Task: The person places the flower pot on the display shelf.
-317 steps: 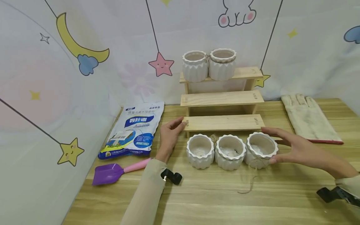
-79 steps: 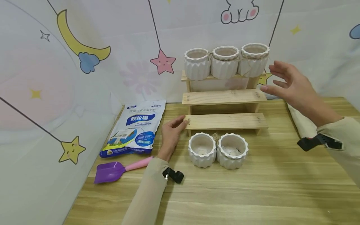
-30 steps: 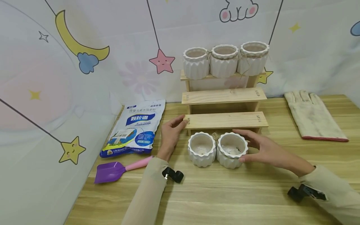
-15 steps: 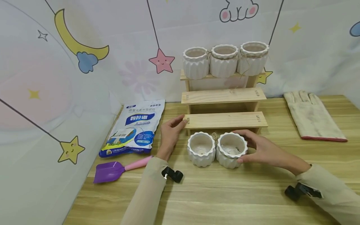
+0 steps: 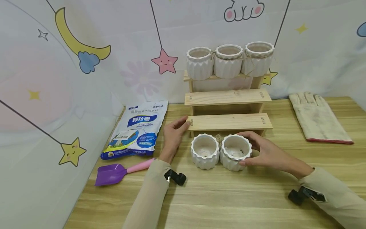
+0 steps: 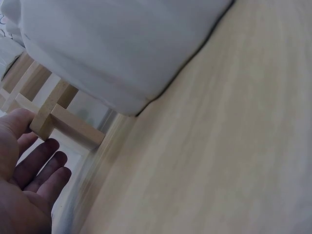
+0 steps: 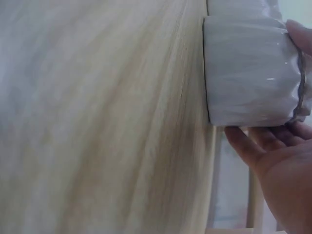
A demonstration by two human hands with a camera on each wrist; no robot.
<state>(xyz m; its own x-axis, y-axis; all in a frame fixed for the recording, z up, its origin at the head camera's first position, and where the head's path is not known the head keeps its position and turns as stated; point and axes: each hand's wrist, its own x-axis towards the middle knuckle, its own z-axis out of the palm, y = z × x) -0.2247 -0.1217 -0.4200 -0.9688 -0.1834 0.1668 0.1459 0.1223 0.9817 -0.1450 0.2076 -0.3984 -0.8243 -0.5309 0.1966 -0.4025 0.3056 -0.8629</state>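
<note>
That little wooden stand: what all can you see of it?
The wooden stand looks like pale, uncoated wood, its grain showing. Three plank shelves climb in steps toward the back, held by plain wooden supports; small darker marks show near both ends of the lower two planks. It stands upright on the table, before the printed backdrop. Three white pots sit in a row on the top plank, partly hiding it. The left hand holds the left end of the lowest plank.

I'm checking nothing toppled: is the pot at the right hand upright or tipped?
Upright: the pot stands on the table, opening upward in the head view.
</note>
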